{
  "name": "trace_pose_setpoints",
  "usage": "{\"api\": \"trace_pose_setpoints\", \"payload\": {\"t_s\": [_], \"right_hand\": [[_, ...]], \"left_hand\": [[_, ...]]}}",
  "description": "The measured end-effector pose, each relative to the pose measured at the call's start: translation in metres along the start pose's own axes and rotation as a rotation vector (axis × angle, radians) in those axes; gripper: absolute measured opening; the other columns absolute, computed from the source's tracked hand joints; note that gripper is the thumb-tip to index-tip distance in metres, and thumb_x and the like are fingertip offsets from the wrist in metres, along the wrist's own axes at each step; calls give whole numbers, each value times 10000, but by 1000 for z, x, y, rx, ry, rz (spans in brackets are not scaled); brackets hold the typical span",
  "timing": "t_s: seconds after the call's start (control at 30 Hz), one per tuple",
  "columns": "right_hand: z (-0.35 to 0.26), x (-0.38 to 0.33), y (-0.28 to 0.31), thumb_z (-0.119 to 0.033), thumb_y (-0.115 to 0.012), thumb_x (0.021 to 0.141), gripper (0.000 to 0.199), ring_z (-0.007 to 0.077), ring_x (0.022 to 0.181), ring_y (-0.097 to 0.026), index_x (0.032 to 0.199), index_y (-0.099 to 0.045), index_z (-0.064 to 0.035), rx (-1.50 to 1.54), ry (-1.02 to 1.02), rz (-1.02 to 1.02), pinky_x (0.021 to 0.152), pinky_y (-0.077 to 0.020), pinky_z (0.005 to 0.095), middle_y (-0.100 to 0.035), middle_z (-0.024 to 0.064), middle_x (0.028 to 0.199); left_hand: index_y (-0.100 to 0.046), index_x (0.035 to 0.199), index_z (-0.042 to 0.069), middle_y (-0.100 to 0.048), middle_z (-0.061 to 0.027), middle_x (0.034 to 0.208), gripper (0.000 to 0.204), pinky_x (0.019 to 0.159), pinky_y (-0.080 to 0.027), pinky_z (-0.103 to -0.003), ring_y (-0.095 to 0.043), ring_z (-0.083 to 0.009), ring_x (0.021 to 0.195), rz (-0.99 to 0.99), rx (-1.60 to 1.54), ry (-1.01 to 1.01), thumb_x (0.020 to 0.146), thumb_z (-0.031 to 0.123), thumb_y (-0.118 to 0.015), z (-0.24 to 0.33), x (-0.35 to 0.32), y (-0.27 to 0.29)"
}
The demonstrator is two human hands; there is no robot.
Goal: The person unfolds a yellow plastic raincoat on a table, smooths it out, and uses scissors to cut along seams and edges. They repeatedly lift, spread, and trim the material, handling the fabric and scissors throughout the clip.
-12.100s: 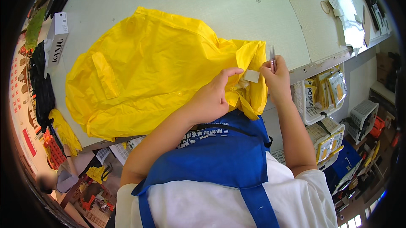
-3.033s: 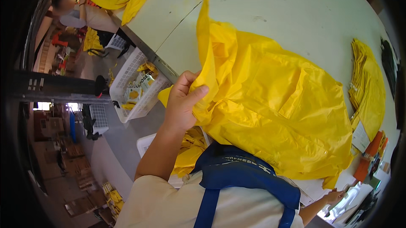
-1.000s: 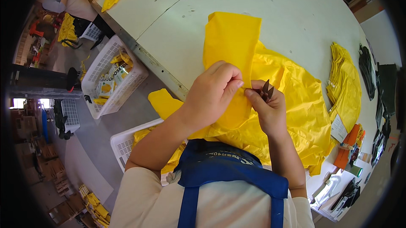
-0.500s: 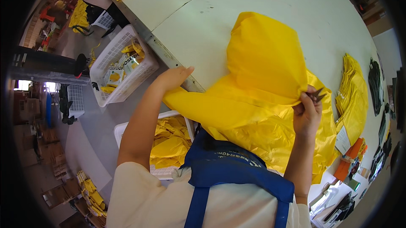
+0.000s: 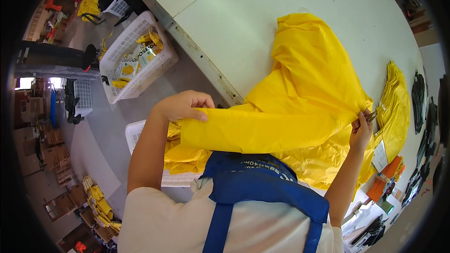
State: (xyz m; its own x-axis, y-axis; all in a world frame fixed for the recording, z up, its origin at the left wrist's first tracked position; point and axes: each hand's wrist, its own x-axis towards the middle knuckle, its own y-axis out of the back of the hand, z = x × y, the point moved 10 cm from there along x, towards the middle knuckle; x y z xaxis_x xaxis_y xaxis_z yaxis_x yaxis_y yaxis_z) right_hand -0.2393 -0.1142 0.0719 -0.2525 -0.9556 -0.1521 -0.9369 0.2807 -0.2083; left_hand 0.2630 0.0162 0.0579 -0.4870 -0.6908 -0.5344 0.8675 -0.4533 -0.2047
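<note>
A yellow garment [image 5: 309, 89] of shiny coated fabric is bunched over the table edge in front of me, one long sleeve-like part pulled straight to the left. My left hand [image 5: 185, 106] pinches the end of that part, thumb on the near face and fingers curled over its upper edge. At the other end my right hand [image 5: 361, 130] is closed on the gathered fabric. Small metal snips [image 5: 371, 116] stick out of the same hand, their handles hidden by the fingers. More yellow cloth hangs down against my blue apron [image 5: 262, 178].
The pale table [image 5: 225, 32] has a metal-edged side at left. Beyond it stands a white basket [image 5: 110, 65] with packaged goods; another white basket [image 5: 133, 133] below holds yellow cloth. Folded yellow garments [image 5: 393, 107] and an orange item [image 5: 382, 182] lie at right.
My left hand, open with fingers outstretched before, now grips the sleeve end. The fabric is drawn taut and flat, and my right hand has moved right and slightly down with it.
</note>
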Motion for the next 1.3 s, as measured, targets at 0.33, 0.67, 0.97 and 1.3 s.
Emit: {"api": "trace_pose_setpoints", "payload": {"t_s": [0.33, 0.67, 0.97, 1.3], "right_hand": [[15, 30, 26, -17, -543, 883, 145, 46, 485, -326, 1017, -592, -39, -16, -88, 155, 427, -254, 199, -435, -37, 646], [-62, -6, -39, -167, -536, 903, 275, 58, 657, -398, 1128, -529, -9, -368, 214, 224, 579, -332, 202, -458, 2, 823], [-135, -166, -263, -87, -678, 743, 454, 248, 727, -553, 1128, -449, -12, -634, 793, -685, 652, -453, 321, -568, 131, 904], [-151, -166, -259, -41, -744, 682, 294, 258, 740, -586, 952, -628, -45, -704, 1028, -508, 632, -443, 315, -614, 102, 895]], "left_hand": [[-428, 1135, 43, -604, -136, 1062, 452, 882, -489, -314, -604, -197, 1006, 284, -503, -513, 721, -87, -551, 101, -38, -5], [-438, 1116, 58, -593, -146, 1093, 410, 871, -470, -289, -590, -175, 1020, 460, -281, -623, 766, -147, -498, 149, -47, -46], [-456, 997, 25, -520, -47, 977, 265, 849, -444, -231, -547, -95, 906, 376, -193, -719, 801, -122, -556, 191, -7, -107], [-424, 970, 40, -582, -102, 979, 268, 794, -465, -231, -574, -109, 898, 385, -199, -707, 802, -106, -573, 191, -1, -113]]}}
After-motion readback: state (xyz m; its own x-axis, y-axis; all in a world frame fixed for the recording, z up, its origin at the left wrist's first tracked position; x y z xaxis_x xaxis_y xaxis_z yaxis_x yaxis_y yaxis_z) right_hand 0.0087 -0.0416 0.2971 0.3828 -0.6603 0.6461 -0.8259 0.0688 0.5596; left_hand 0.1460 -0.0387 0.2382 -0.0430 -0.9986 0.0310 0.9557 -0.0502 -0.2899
